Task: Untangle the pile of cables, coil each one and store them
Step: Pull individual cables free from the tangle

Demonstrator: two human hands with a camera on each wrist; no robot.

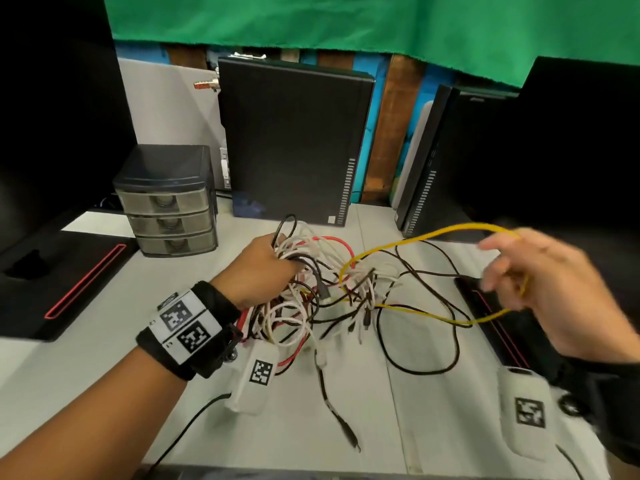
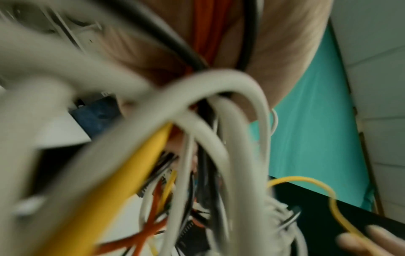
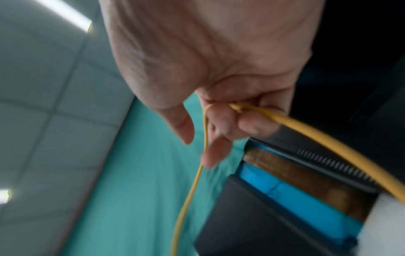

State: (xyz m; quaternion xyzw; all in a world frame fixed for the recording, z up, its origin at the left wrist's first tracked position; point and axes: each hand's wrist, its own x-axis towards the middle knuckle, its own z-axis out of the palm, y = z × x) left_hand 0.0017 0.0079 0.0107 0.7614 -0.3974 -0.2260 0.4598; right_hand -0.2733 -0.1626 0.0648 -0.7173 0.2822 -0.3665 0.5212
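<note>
A tangle of white, black, red and yellow cables [image 1: 325,289] lies mid-table. My left hand [image 1: 266,268] grips a bunch of them at the pile's left side; in the left wrist view white cables [image 2: 219,86] and a thick yellow one [image 2: 140,166] fill the frame under my palm. My right hand [image 1: 540,271] is raised to the right, its curled fingers holding a loop of the yellow cable [image 1: 450,233], which runs back into the pile. The right wrist view shows the yellow cable [image 3: 306,128] held in curled fingers [image 3: 252,124].
A small three-drawer organizer [image 1: 169,202] stands back left of the pile. A black computer case [image 1: 291,140] stands behind it, another [image 1: 426,168] at back right. Black monitor bases with red trim [image 1: 69,282] [image 1: 498,320] flank the pile. A loose black cable [image 1: 339,417] trails toward the table's front edge.
</note>
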